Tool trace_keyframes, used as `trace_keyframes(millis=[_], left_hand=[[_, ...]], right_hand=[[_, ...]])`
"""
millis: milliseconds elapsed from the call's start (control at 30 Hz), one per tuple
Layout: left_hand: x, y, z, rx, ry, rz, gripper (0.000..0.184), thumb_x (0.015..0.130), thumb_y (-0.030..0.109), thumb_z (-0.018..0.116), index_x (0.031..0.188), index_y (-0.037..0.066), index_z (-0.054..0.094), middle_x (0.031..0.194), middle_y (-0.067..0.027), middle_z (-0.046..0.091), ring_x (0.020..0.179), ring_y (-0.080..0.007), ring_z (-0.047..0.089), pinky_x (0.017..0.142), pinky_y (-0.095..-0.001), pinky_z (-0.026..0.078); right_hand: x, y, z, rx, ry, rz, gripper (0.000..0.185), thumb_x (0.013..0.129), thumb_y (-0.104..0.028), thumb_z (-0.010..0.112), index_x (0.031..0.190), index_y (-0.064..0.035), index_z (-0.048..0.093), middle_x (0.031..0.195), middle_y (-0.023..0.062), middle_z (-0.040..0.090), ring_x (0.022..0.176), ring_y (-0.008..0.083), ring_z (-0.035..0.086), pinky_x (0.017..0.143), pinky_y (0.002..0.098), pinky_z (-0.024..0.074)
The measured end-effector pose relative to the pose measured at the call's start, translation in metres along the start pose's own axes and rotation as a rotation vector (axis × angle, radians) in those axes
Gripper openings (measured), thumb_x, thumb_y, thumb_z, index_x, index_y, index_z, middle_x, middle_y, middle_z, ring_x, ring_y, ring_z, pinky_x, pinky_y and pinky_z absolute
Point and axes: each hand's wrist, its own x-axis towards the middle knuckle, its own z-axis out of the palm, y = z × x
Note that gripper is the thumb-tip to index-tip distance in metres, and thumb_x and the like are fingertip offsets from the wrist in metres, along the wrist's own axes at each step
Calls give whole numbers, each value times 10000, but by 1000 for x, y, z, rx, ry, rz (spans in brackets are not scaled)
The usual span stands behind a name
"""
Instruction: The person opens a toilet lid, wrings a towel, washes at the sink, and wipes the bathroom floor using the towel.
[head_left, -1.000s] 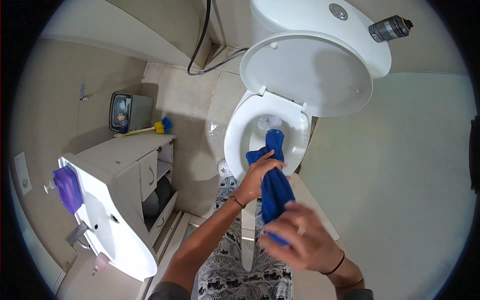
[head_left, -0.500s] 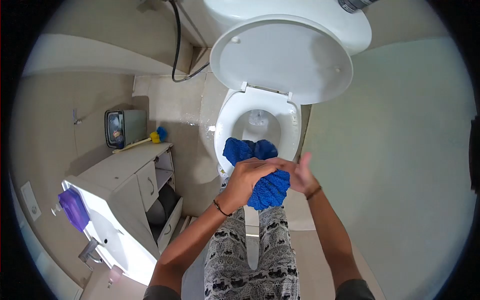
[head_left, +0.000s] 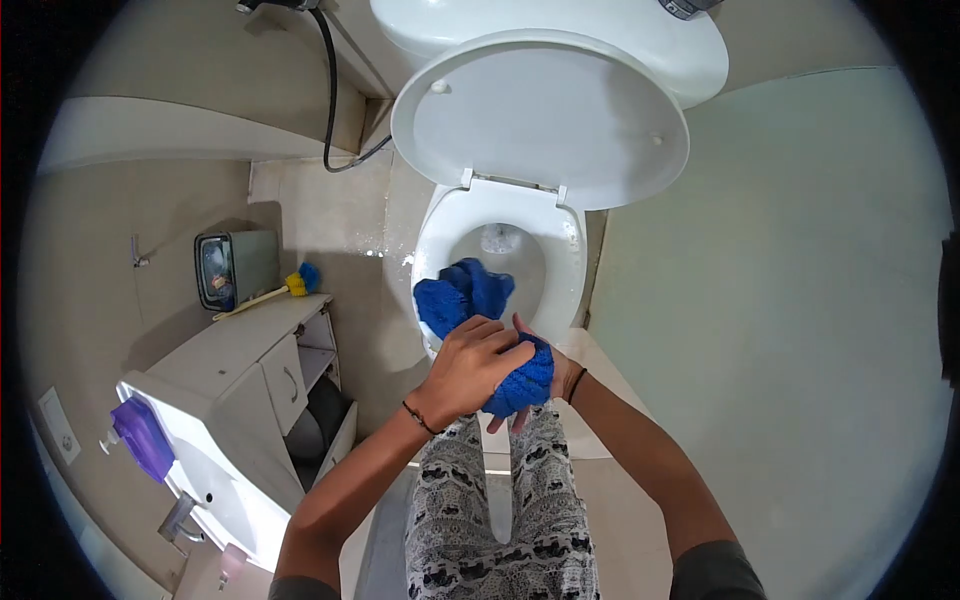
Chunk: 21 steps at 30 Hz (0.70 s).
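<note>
A crumpled blue cloth with a bumpy texture is bunched between my two hands, above the front of the toilet seat. My left hand is closed over its middle, fingers curled into the fabric. On the other side, my right hand cups the lower bunch from beneath; its thumb sticks up and its fingertips show under the cloth, with the palm hidden. The cloth's loose upper end hangs over the left rim of the bowl. The toilet lid is raised against the tank.
To the left stands a sink cabinet with its door and drawer open. A yellow-and-blue brush and a bin are beyond it. A purple container sits by the sink. A black hose hangs at the back.
My right hand has moved left and in under the cloth, from beside it. The cloth's upper end has shifted left and bunched up. The view has shifted slightly.
</note>
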Motion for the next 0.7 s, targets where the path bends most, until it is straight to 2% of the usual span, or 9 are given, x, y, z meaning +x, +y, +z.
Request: trace_keyframes(millis=[67, 133, 233, 267, 467, 567, 633, 667, 700], left_hand=[[-1, -5, 0, 9, 61, 72, 270, 685, 156, 682, 943, 80, 663, 870, -102, 652, 837, -296, 644, 751, -397, 512], [-2, -10, -3, -10, 26, 52, 265, 695, 154, 684, 948, 77, 667, 871, -99, 648, 833, -298, 641, 759, -394, 510], [-3, -15, -9, -9, -46, 7, 291, 742, 102, 633, 1032, 76, 631, 896, -111, 651, 856, -295, 639, 791, -400, 505], [-3, -18, -9, 27, -96, -25, 302, 747, 93, 628, 1048, 76, 629, 893, -111, 653, 859, -292, 639, 787, -396, 504], [-7, -62, 10, 10, -277, -433, 306, 746, 89, 703, 1016, 35, 572, 827, -190, 673, 808, -402, 657, 684, -474, 517], [-9, -81, 24, -63, -240, -468, 370, 720, 148, 782, 1012, 32, 588, 820, -210, 676, 791, -385, 669, 692, -440, 527], [-12, -95, 33, -464, -335, -613, 455, 701, 257, 857, 1015, 27, 622, 820, -165, 695, 698, -288, 672, 683, -383, 529], [-13, -99, 40, -701, -369, -715, 482, 727, 352, 872, 1018, 37, 653, 833, -90, 701, 635, -160, 620, 649, -312, 517], [-16, -102, 45, -701, -370, -718, 482, 727, 352, 872, 1018, 37, 653, 833, -90, 701, 635, -160, 620, 649, -312, 517]], right_hand=[[4, 3, -12, 44, 193, -51, 1087, 754, -932, 318, 1429, -95, 471, 1348, 295, 543, 1064, 604, 577, 793, 764, 461], [8, 7, -53, 37, -136, -5, 1007, 821, -873, 312, 1411, -75, 481, 1320, 288, 566, 1021, 549, 623, 762, 709, 514], [0, 7, -109, -154, 180, -218, 634, 934, -439, 624, 1392, -32, 463, 1218, 194, 641, 973, 360, 696, 641, 508, 605], [-23, -22, -58, -64, -82, -208, 597, 883, -228, 727, 1379, -24, 465, 1178, 147, 647, 961, 276, 695, 659, 422, 611], [-67, -85, 28, -623, 529, -370, 589, 803, -145, 820, 1305, -22, 538, 1141, 79, 649, 969, 186, 658, 741, 326, 569], [-60, -92, 35, -1363, 762, -560, 579, 761, -194, 867, 1240, -25, 590, 1149, 69, 658, 1027, 185, 645, 916, 311, 508], [-49, -89, 35, -1442, 755, -647, 571, 757, -175, 865, 1241, -41, 592, 1143, 77, 661, 1044, 199, 643, 926, 321, 505], [-44, -87, 36, -1524, 742, -741, 565, 753, -157, 863, 1241, -58, 595, 1137, 85, 665, 1061, 212, 642, 937, 330, 502], [-40, -85, 37, -1574, 733, -783, 570, 747, -104, 847, 1256, -91, 591, 1146, 104, 650, 1075, 263, 638, 948, 345, 502]])
